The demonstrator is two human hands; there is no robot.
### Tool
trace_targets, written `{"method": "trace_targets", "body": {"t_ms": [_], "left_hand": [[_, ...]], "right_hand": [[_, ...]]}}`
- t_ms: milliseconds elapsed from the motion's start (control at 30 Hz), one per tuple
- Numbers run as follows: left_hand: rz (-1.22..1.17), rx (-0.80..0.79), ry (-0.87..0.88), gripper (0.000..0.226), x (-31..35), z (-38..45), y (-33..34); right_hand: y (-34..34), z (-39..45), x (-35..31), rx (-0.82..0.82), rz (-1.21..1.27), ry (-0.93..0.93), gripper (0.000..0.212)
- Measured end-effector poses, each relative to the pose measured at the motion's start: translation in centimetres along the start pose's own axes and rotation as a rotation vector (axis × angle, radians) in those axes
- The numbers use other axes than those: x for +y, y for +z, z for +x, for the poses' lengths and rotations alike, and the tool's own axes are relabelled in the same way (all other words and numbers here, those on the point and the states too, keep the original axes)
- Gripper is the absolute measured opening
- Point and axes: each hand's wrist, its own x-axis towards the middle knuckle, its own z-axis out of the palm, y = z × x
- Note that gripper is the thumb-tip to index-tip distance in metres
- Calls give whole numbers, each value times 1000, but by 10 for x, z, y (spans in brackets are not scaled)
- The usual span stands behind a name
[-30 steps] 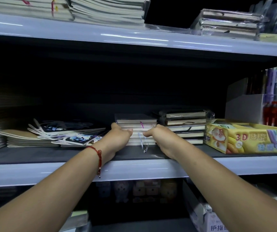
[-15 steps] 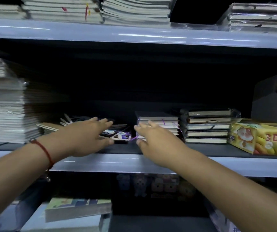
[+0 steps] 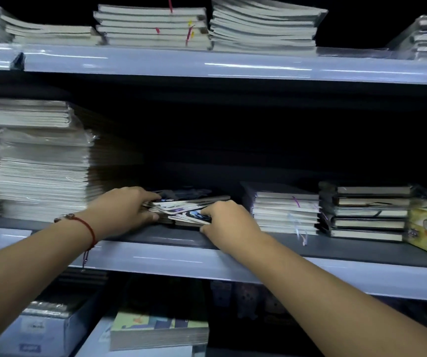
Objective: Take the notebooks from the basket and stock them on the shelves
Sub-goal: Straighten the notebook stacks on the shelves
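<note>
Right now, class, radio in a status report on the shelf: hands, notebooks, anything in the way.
Left hand and right hand grip the fanned notebook pile from both sides. Pile on middle shelf. Tall stack left, ribbon-marked stack right, both close.

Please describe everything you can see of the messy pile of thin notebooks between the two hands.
The fanned pile of thin notebooks with dark illustrated covers lies flat on the dark middle shelf, between a tall stack of white notebooks and a stack with ribbon markers. The corners look rounded and the edges are askew. The left hand grips its left end; the right hand holds its right front corner.
</note>
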Motion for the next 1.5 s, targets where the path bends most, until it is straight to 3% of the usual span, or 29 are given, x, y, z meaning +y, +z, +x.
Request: {"method": "trace_targets", "body": {"t_ms": [167, 367, 467, 533, 600, 667, 800, 867, 967, 1167, 1367, 1500], "left_hand": [[-137, -6, -16, 59, -7, 9, 5], [-498, 1, -82, 52, -10, 7, 8], [-523, -18, -58, 48, -5, 5, 1], [-491, -54, -71, 71, -4, 7, -6], [-445, -99, -123, 113, -8, 12, -11], [-436, -173, -157, 129, -11, 19, -12], [-516, -206, -169, 99, 0, 19, -11], [-538, -136, -139, 104, 5, 15, -8], [-560, -93, -90, 120, 9, 10, -2], [-602, 12, -84, 80, 32, 3, 9], [-569, 55, 2, 91, 66, -3, 12], [-543, 131, -35, 90, 59, 0, 15]], "right_hand": [[7, -4, 2, 111, 69, 13, 19], [13, -9, 5, 212, 62, 20, 24], [14, -11, 4, 277, 31, 0, 23], [14, -12, 4, 294, 63, 3, 24], [14, -12, 4, 314, 98, 9, 25], [16, -10, 5, 339, 119, 31, 25], [17, -10, 10, 332, 251, 97, 22], [16, -12, 10, 318, 292, 121, 25], [13, -14, 9, 287, 289, 161, 45], [10, -13, 10, 219, 267, 185, 58], [0, -9, 17, 85, 242, 167, 46], [-12, -15, 31, 1, 198, 75, 42]]}}
